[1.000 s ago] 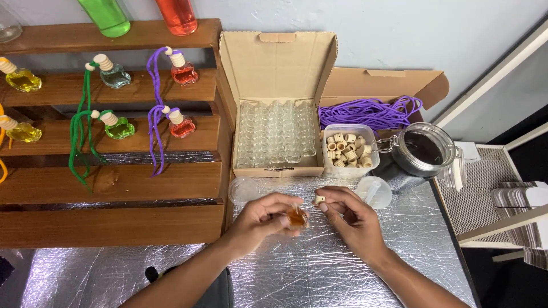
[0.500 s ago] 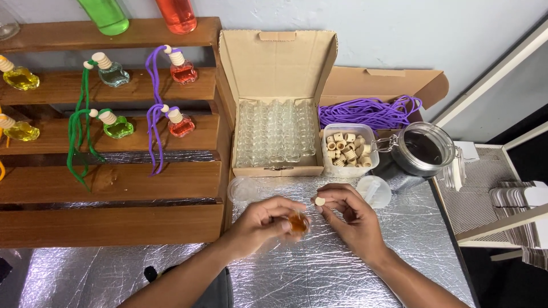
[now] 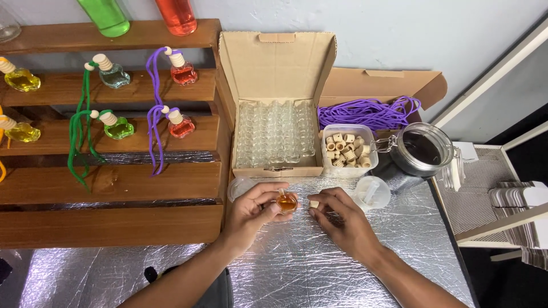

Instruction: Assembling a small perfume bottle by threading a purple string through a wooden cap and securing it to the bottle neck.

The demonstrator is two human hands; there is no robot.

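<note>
Left hand pinched around one small bottle of amber liquid, held just above the foil-covered table, in front of the open box. Right hand just beside it, fingertips closed on one small wooden cap, cap near the bottle's neck but apart from it.

Behind the hands, one open cardboard box packed with rows of empty clear bottles, too many and too glassy to count. To its right, one clear plastic tub of wooden caps, well over a dozen, exact number not readable. Further right, one glass jar with its hinged lid open, dark inside. One bundle of purple cords lying in a second cardboard box behind the tub. One round clear lid just beside the right hand.

On the left, one stepped wooden shelf. Six small filled bottles hanging or resting there: two yellow, two green-tinted with green cords, two red with purple cords. On the top step, two tall bottles, one green and one red, both cut off by the frame.
</note>
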